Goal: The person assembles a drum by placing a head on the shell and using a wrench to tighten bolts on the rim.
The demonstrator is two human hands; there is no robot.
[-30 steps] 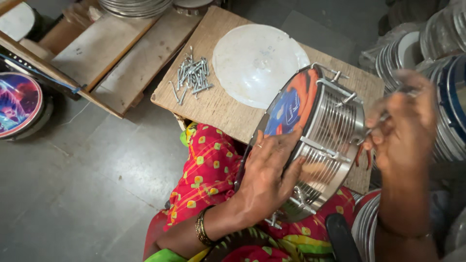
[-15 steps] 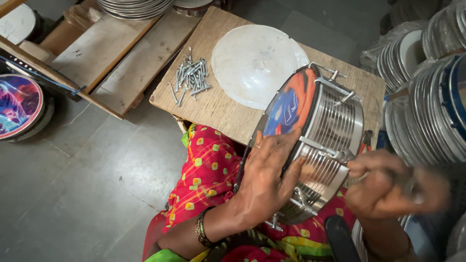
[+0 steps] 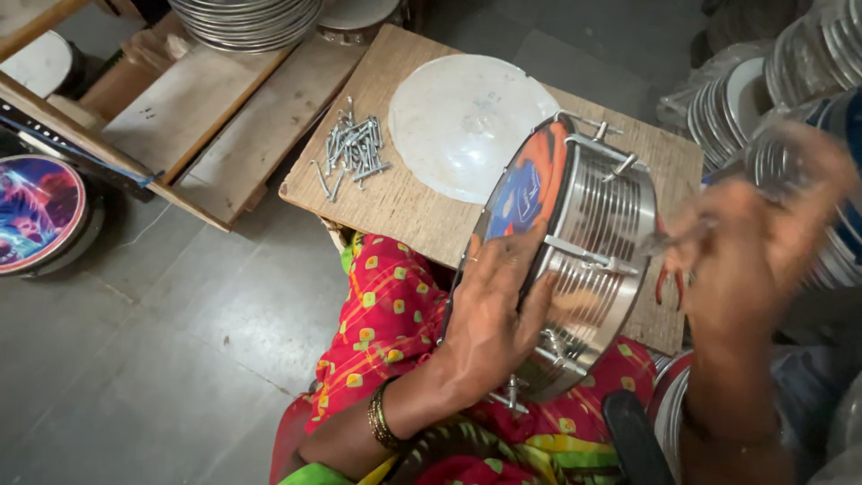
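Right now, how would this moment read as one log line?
left hand: grips metal drum | right hand: blurred beside drum | board: screws, white disc

No packages, signs or screens in view; one small square label (image 3: 528, 190), blue with pale markings, sits on the orange and blue printed face of the drum (image 3: 575, 260); plastic wrapping (image 3: 718, 67), clear and crumpled, lies beside the stacked metal rims at upper right.
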